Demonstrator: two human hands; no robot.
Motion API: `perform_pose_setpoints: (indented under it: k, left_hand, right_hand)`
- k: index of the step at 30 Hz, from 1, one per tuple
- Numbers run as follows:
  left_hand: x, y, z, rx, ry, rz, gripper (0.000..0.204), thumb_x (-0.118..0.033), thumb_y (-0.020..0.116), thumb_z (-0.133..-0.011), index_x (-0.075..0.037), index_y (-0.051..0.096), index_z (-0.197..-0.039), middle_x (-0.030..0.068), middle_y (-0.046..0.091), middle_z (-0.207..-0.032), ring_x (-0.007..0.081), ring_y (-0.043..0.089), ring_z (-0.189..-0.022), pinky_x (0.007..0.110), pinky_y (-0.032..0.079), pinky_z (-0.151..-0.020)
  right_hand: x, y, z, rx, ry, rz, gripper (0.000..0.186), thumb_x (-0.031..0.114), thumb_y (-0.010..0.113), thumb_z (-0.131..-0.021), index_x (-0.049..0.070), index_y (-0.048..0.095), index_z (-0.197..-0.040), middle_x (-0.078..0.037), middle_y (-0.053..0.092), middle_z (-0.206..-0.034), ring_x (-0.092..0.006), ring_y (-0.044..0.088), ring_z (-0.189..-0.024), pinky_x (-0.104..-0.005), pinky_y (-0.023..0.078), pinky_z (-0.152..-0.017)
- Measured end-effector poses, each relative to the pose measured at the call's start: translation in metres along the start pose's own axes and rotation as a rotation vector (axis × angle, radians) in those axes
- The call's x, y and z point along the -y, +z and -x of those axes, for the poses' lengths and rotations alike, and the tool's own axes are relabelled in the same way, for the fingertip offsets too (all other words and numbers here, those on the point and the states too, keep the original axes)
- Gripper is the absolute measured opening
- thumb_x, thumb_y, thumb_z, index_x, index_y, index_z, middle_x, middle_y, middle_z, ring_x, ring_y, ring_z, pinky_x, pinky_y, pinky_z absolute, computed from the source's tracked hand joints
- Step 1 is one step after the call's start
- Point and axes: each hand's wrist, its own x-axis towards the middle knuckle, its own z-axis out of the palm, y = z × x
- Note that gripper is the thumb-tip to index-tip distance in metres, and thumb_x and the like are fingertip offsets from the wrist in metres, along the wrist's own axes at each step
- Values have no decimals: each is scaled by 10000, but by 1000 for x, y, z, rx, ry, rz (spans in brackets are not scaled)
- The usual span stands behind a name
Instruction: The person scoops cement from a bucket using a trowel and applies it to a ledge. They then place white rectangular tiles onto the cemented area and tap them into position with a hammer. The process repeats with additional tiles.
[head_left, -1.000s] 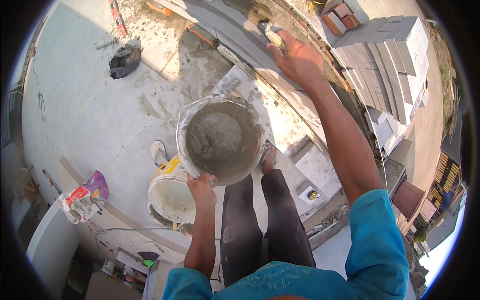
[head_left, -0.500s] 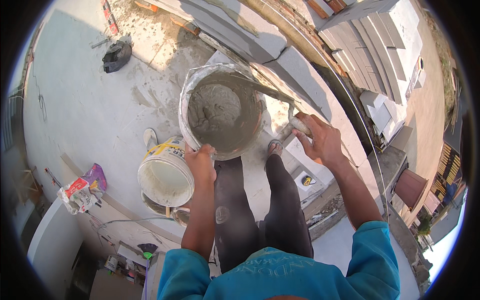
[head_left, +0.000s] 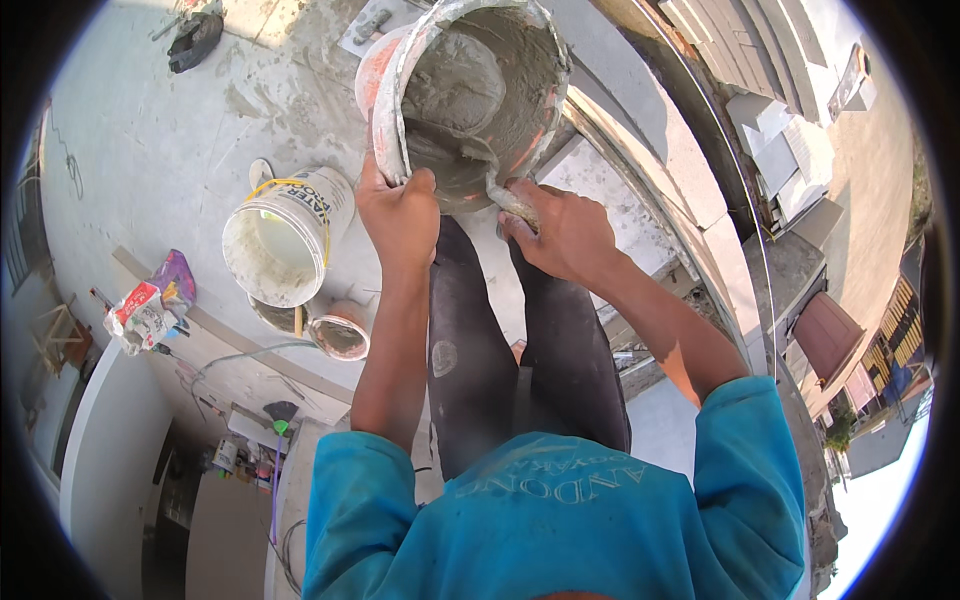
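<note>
My left hand [head_left: 400,215] is closed on the near left rim of a mortar-caked bucket [head_left: 392,105], which is tilted so that its mouth faces me. Wet grey mortar [head_left: 450,85] lies inside and coats its walls. My right hand [head_left: 562,230] is wrapped round the handle of a trowel [head_left: 515,203] at the bucket's near right rim. The trowel's bent neck reaches into the bucket; its blade is down at the mortar and mostly hidden.
To the left stands a white pail [head_left: 335,195] with a yellow handle, beside a small dirty bucket [head_left: 340,337]. A low wall of pale blocks [head_left: 690,170] and a taut string run along the right. A crumpled bag [head_left: 145,312] lies farther left.
The trowel has swung left from beyond the right rim down into the bucket, with my right hand round it. The bucket now sits higher in view, still gripped by my left hand.
</note>
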Motion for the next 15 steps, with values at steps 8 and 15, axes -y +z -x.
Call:
perform_pose_setpoints:
  k: [8,15]
  left_hand:
    - [38,-7,7,-60,-292,194,649,87,535,-762,-13,467,-1400,111,596,-1142,208,634,-928,363,560,-756]
    - [80,-26,18,-226,-431,291,565,71,534,-799,-63,504,-1347,66,623,-1070,151,632,-772,309,498,-525]
  right_hand:
    - [-36,-46,30,354,334,-1189,495,390,654,-988,19,582,-1307,-7,561,-726,-59,463,-481,-236,403,-458]
    - [-66,-87,-5,-545,131,-101,455,429,667,-957,128,635,-1298,-159,748,-989,-328,726,-926,-401,549,-794]
